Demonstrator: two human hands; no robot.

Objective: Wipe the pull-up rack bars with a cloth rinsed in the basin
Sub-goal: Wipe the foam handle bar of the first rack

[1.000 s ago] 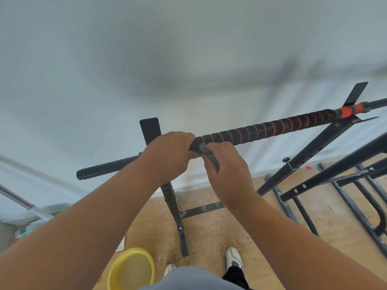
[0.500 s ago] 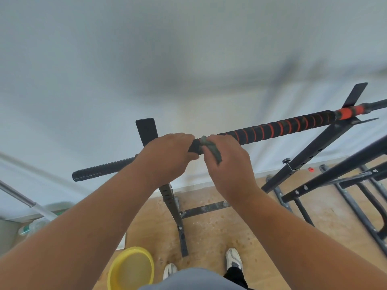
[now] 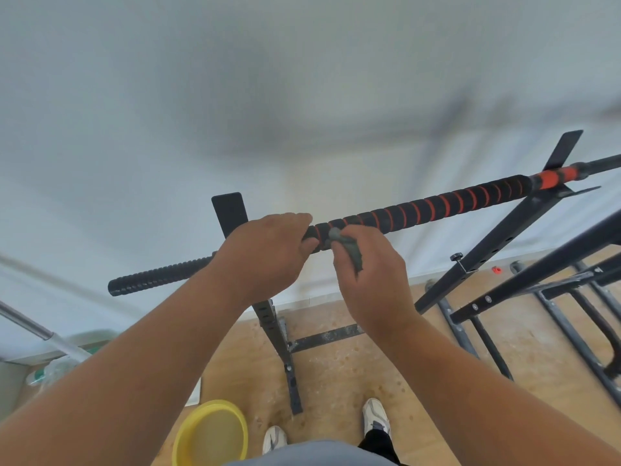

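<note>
L hand (image 3: 268,253) grips bar (image 3: 420,210) | R hand (image 3: 369,274) pinches grey cloth (image 3: 349,248) on bar | yellow basin (image 3: 211,432) on floor, 7 o'clock | rack upright (image 3: 279,338) btwn arms | mop pole (image 3: 40,331) at 8

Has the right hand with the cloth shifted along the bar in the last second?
Yes. The right hand has slid slightly right along the bar, away from the upright's top plate; more striped grip now shows beside the left hand.
</note>
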